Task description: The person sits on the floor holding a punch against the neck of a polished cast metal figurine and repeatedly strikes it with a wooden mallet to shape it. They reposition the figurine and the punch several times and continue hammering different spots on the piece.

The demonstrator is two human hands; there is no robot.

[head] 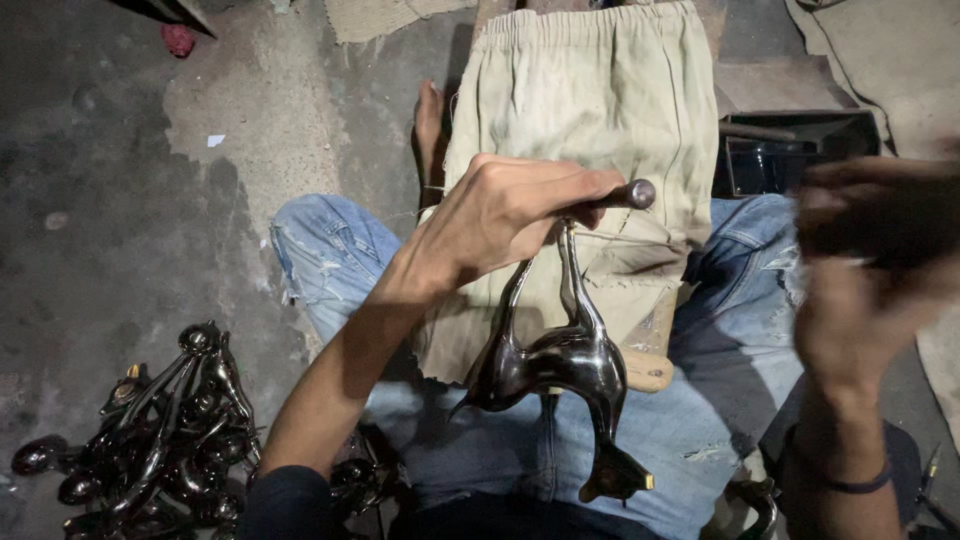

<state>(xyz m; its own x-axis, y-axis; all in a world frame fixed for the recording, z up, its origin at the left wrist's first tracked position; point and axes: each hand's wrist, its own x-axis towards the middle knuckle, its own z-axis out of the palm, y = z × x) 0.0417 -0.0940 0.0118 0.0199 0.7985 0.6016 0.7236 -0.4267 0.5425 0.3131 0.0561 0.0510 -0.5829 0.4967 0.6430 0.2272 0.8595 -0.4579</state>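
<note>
The dark polished metal figurine (560, 360) hangs just below the left hand (510, 215), whose fingers are closed around its upper end over the cloth-covered lap (600, 90). This looks like mid-polishing; the next stroke calls for steadying it. The right hand (870, 290) is blurred beside it, its grip unreadable. More dark pieces (160, 430) lie down left.
</note>
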